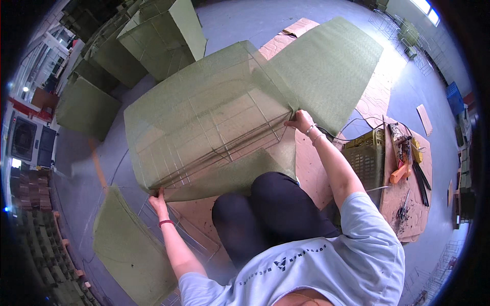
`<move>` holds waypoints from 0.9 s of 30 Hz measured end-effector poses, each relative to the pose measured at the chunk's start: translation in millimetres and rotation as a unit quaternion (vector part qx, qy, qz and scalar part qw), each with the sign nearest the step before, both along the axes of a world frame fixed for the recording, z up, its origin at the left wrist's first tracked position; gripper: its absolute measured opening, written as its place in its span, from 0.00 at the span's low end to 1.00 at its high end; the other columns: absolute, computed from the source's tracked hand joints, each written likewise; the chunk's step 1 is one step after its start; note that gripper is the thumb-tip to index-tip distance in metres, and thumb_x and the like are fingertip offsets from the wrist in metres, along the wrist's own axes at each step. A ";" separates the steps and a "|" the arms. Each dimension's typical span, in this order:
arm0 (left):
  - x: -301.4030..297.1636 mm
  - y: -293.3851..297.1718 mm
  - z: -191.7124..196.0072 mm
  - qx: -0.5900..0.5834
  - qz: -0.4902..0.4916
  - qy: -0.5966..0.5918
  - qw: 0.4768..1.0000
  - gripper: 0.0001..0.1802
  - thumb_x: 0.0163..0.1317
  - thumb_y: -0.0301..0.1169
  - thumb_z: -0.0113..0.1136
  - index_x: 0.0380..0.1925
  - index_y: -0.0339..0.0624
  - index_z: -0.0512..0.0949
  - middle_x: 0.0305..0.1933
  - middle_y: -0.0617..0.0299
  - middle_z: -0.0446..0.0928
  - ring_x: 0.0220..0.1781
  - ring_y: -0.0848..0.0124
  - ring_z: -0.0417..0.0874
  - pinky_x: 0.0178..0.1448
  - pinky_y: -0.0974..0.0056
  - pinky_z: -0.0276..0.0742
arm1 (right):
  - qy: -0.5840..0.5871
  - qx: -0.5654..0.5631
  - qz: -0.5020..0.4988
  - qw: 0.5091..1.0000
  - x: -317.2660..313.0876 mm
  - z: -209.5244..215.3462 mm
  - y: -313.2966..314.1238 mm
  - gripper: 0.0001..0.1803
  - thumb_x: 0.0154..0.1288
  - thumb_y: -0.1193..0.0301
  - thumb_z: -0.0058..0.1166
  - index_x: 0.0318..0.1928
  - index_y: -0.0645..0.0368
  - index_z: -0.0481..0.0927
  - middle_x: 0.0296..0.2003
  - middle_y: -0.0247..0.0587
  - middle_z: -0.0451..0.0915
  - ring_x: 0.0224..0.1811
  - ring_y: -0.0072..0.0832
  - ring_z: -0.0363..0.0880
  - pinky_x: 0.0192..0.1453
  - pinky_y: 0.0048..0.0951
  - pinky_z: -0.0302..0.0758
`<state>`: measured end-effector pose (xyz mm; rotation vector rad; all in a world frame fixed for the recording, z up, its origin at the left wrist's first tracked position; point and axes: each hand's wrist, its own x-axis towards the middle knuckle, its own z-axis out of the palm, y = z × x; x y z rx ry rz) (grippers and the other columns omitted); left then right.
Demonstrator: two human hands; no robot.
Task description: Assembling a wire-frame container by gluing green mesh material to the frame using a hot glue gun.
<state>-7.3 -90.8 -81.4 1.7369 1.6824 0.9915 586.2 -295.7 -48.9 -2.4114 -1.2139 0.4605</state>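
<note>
You've got the big wire-frame box covered in olive-green mesh fabric tipped up in front of your knees, resting on the brown cardboard sheets spread over the grey floor. Its long axis runs from lower left to upper right, and its open wire underside faces you. Your left hand is down at the lower-left corner of the frame, fingers curled onto the bottom edge there. Your right hand is up at the far right corner, fingers pinched on the fabric where a loose green flap spreads away toward the upper right. Exactly how tight either grip is, you can't tell; the fingertips are tucked behind fabric. The box's far side is hidden by its own cover. Just right of your right arm sits a yellow-green plastic crate, and beyond it tools lie on a cardboard piece, too small to make out. More green-covered boxes stand at the upper left.
</note>
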 end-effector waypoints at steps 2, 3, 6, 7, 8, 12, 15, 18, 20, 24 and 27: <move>-5.5 -1.7 -1.7 0.006 -0.019 -0.052 0.998 0.15 0.52 0.30 0.63 0.30 0.25 0.77 0.30 0.49 0.80 0.28 0.69 0.75 0.36 0.62 0.72 | -0.024 0.102 0.036 0.994 -1.6 -20.9 7.6 0.25 0.42 0.53 0.67 0.18 0.65 0.76 0.16 0.46 0.74 0.17 0.31 0.71 0.26 0.31 0.70; -16.6 -3.0 2.4 0.018 -0.032 -0.099 0.994 0.14 0.52 0.29 0.62 0.33 0.26 0.77 0.33 0.50 0.80 0.30 0.68 0.77 0.38 0.63 0.72 | 0.020 0.124 0.021 0.992 -4.3 -26.2 10.4 0.22 0.43 0.57 0.67 0.19 0.65 0.76 0.16 0.42 0.75 0.17 0.26 0.70 0.25 0.30 0.70; 33.5 -13.8 24.5 -0.038 0.010 0.044 0.998 0.15 0.51 0.33 0.62 0.34 0.30 0.79 0.35 0.53 0.81 0.36 0.69 0.79 0.43 0.64 0.72 | 0.133 0.124 0.021 0.983 16.1 -30.3 -15.1 0.11 0.49 0.69 0.64 0.25 0.65 0.78 0.18 0.35 0.77 0.20 0.16 0.68 0.25 0.23 0.69; 20.1 -12.5 19.5 -0.014 0.003 -0.024 1.000 0.17 0.49 0.34 0.64 0.32 0.30 0.79 0.33 0.55 0.81 0.34 0.70 0.79 0.42 0.64 0.72 | 0.166 0.144 0.024 0.975 1.2 -12.5 -12.4 0.09 0.50 0.72 0.62 0.26 0.66 0.79 0.19 0.36 0.78 0.21 0.16 0.70 0.25 0.23 0.69; 22.4 -8.4 7.6 -0.003 0.004 -0.033 0.999 0.16 0.49 0.33 0.65 0.32 0.30 0.79 0.32 0.57 0.81 0.33 0.72 0.78 0.41 0.65 0.73 | 0.238 0.203 0.012 0.950 24.5 -37.9 -20.6 0.08 0.50 0.72 0.62 0.25 0.66 0.79 0.18 0.35 0.78 0.21 0.16 0.72 0.25 0.22 0.69; 6.8 -22.0 6.7 -0.006 -0.014 -0.176 0.984 0.13 0.48 0.30 0.65 0.31 0.31 0.79 0.31 0.59 0.80 0.32 0.75 0.77 0.39 0.68 0.72 | 0.165 0.163 0.053 0.971 14.5 -40.2 -14.9 0.10 0.48 0.71 0.63 0.22 0.66 0.79 0.18 0.35 0.79 0.19 0.18 0.72 0.23 0.24 0.68; 0.7 -36.4 16.0 -0.028 -0.002 -0.196 0.980 0.13 0.48 0.29 0.65 0.32 0.31 0.79 0.32 0.59 0.80 0.32 0.76 0.77 0.39 0.69 0.72 | 0.111 0.127 0.032 0.985 12.2 -42.3 -14.1 0.13 0.46 0.67 0.65 0.18 0.65 0.78 0.16 0.35 0.78 0.17 0.18 0.71 0.22 0.25 0.67; 1.4 -44.0 14.9 -0.038 0.000 -0.208 0.977 0.14 0.48 0.30 0.66 0.32 0.32 0.79 0.32 0.60 0.79 0.32 0.77 0.75 0.37 0.69 0.71 | 0.099 0.168 0.030 0.980 9.2 -42.6 -17.8 0.13 0.47 0.69 0.64 0.18 0.65 0.78 0.16 0.36 0.78 0.17 0.19 0.72 0.22 0.25 0.67; -3.1 -44.4 12.8 -0.042 -0.007 -0.214 0.976 0.15 0.47 0.32 0.67 0.32 0.32 0.78 0.31 0.62 0.79 0.31 0.77 0.74 0.35 0.69 0.71 | 0.133 0.169 0.025 0.976 9.0 -41.1 -20.4 0.12 0.48 0.69 0.63 0.19 0.65 0.79 0.17 0.36 0.78 0.18 0.19 0.73 0.23 0.25 0.69; 39.8 -53.1 34.1 -0.051 0.033 -0.098 0.993 0.18 0.46 0.38 0.67 0.27 0.32 0.78 0.23 0.65 0.75 0.27 0.76 0.70 0.31 0.65 0.67 | 0.072 0.104 0.003 0.992 37.2 -49.3 -41.5 0.08 0.53 0.72 0.60 0.28 0.65 0.79 0.25 0.39 0.81 0.25 0.22 0.77 0.31 0.25 0.75; 19.9 -59.8 34.2 -0.043 0.070 -0.111 0.990 0.14 0.49 0.33 0.65 0.31 0.32 0.78 0.30 0.62 0.78 0.30 0.74 0.72 0.38 0.65 0.69 | 0.113 0.072 0.008 0.991 12.1 -41.6 -20.7 0.12 0.48 0.72 0.65 0.32 0.64 0.78 0.27 0.37 0.81 0.29 0.21 0.78 0.34 0.24 0.76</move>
